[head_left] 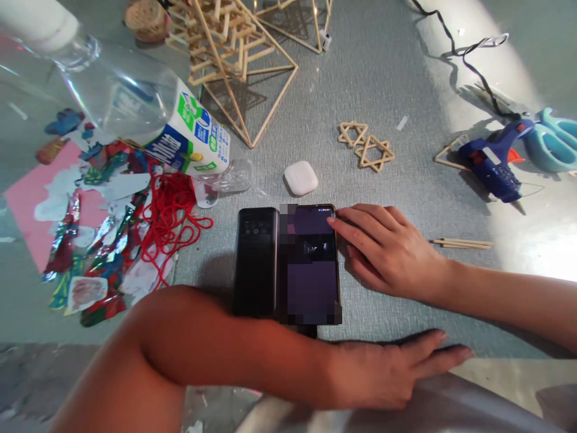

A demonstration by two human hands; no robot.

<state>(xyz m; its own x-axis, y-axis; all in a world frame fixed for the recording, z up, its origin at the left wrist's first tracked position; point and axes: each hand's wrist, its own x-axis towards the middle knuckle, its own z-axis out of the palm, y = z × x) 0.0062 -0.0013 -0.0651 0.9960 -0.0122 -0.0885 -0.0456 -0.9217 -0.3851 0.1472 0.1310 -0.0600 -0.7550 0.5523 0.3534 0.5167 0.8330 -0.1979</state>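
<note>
A phone (313, 276) lies with its screen up and lit, partly pixelated. My right hand (383, 246) rests flat on the table at its right, fingers stretched, one fingertip touching the phone's upper right edge. Left of that phone lies a dark phone (256, 258), its camera side up. Across the front reaches my left forearm, overlapping the lower ends of both phones. My left hand (383, 370) is at the table's near edge, two fingers stretched out to the right, holding nothing. A white earbud case (301, 178) sits just beyond the phones.
At left are a plastic bottle (148, 114), red yarn (174, 210) and paper scraps (88, 294). Stick pyramids (252, 78) stand behind. Small stick stars (375, 153), loose sticks (462, 243), a blue glue gun (491, 159) and scissors (552, 141) lie at right.
</note>
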